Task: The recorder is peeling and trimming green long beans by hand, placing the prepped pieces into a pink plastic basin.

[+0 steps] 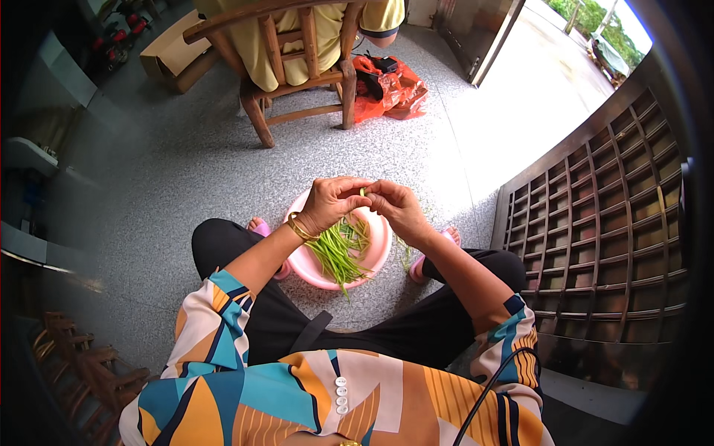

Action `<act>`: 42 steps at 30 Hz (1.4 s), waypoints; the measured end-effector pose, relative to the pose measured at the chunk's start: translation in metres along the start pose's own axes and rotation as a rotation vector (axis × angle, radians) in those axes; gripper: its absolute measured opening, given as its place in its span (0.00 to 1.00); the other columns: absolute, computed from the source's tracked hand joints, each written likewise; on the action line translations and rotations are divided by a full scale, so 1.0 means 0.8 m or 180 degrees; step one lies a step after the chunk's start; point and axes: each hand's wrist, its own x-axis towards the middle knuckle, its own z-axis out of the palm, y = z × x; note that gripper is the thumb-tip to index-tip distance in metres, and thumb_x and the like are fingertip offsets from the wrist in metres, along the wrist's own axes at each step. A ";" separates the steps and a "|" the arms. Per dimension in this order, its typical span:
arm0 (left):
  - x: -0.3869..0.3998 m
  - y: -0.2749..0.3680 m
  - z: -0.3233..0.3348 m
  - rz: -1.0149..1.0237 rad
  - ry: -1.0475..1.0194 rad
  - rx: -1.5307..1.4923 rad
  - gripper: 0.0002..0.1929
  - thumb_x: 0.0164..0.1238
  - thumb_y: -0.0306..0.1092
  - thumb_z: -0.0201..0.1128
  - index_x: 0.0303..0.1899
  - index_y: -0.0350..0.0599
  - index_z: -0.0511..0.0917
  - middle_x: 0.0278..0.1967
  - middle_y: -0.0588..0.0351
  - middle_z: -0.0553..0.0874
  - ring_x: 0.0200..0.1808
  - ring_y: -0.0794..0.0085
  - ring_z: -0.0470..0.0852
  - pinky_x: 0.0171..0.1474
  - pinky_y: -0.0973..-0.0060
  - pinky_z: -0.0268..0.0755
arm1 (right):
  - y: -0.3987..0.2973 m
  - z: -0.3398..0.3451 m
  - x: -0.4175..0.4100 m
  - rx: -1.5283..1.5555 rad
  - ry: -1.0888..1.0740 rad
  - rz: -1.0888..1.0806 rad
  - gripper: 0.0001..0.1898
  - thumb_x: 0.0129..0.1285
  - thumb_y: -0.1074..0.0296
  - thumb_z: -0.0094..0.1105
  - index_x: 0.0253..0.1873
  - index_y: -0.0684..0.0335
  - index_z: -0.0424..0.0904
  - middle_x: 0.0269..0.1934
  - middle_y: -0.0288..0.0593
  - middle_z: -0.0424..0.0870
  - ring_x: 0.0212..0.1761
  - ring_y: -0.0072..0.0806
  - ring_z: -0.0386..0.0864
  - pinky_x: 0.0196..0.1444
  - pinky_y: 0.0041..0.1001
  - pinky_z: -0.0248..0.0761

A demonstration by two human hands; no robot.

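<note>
Above a pink plastic basin (381, 248), my left hand (329, 205) and my right hand (397, 211) meet at the fingertips. Pinched between them is a short pale-green piece of vegetable stem (362, 192); the fingers hide most of it. A gold-coloured bangle (299, 227) circles my left wrist. Long thin green vegetable stems (334, 253) lie in a bundle in the basin, some tips hanging over its near rim. Shorter cut or snapped lengths (357, 231) lie at the basin's right side, partly under my hands. The basin stands on the floor between my feet.
Green scraps (406, 256) litter the speckled floor right of the basin. Ahead, a person in yellow sits on a wooden chair (301, 83), beside a red plastic bag (404, 92). A cardboard box (175, 50) stands far left. A metal lattice door (597, 223) stands at right, near an open doorway.
</note>
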 end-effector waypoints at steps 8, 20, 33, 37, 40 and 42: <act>0.000 0.001 0.008 -0.0005 0.0618 0.0364 0.10 0.61 0.33 0.56 0.39 0.37 0.78 0.29 0.55 0.83 0.30 0.77 0.82 0.36 0.82 0.75 | 0.001 0.000 0.008 0.0084 0.0082 -0.0047 0.07 0.63 0.70 0.50 0.40 0.67 0.72 0.29 0.32 0.74 0.31 0.13 0.69 0.35 0.16 0.65; 0.008 -0.015 -0.013 -0.0580 0.1259 -0.0182 0.11 0.64 0.36 0.53 0.34 0.35 0.76 0.24 0.57 0.81 0.25 0.79 0.81 0.29 0.85 0.73 | -0.008 -0.002 0.009 0.0017 0.0144 0.0117 0.06 0.62 0.69 0.50 0.38 0.66 0.73 0.27 0.32 0.74 0.28 0.14 0.69 0.33 0.16 0.65; 0.031 -0.047 -0.100 -0.0498 0.2618 -0.0573 0.10 0.64 0.35 0.54 0.34 0.36 0.75 0.24 0.54 0.81 0.20 0.77 0.79 0.22 0.85 0.72 | -0.042 -0.046 0.011 0.0219 0.0594 -0.0198 0.07 0.60 0.69 0.53 0.37 0.66 0.74 0.28 0.34 0.76 0.28 0.16 0.70 0.31 0.16 0.63; 0.028 -0.055 -0.122 -0.0432 0.2899 -0.0541 0.09 0.64 0.33 0.54 0.32 0.36 0.76 0.22 0.55 0.81 0.19 0.77 0.79 0.21 0.84 0.72 | -0.057 -0.068 0.006 0.0348 0.0939 -0.0427 0.06 0.60 0.70 0.52 0.36 0.67 0.74 0.27 0.35 0.75 0.27 0.16 0.70 0.30 0.17 0.63; 0.025 -0.058 -0.140 -0.0450 0.3083 -0.0481 0.10 0.63 0.34 0.54 0.32 0.36 0.76 0.22 0.54 0.81 0.19 0.77 0.79 0.20 0.84 0.72 | -0.070 -0.090 0.001 0.0583 0.1163 -0.0548 0.06 0.60 0.70 0.51 0.36 0.66 0.74 0.26 0.35 0.75 0.26 0.16 0.70 0.29 0.16 0.63; 0.022 -0.058 -0.150 -0.0460 0.3221 -0.0507 0.10 0.63 0.34 0.54 0.32 0.35 0.76 0.22 0.54 0.81 0.19 0.76 0.79 0.20 0.84 0.71 | -0.077 -0.107 -0.003 0.0634 0.1320 -0.0662 0.06 0.60 0.70 0.51 0.37 0.66 0.75 0.27 0.35 0.75 0.26 0.16 0.69 0.30 0.16 0.62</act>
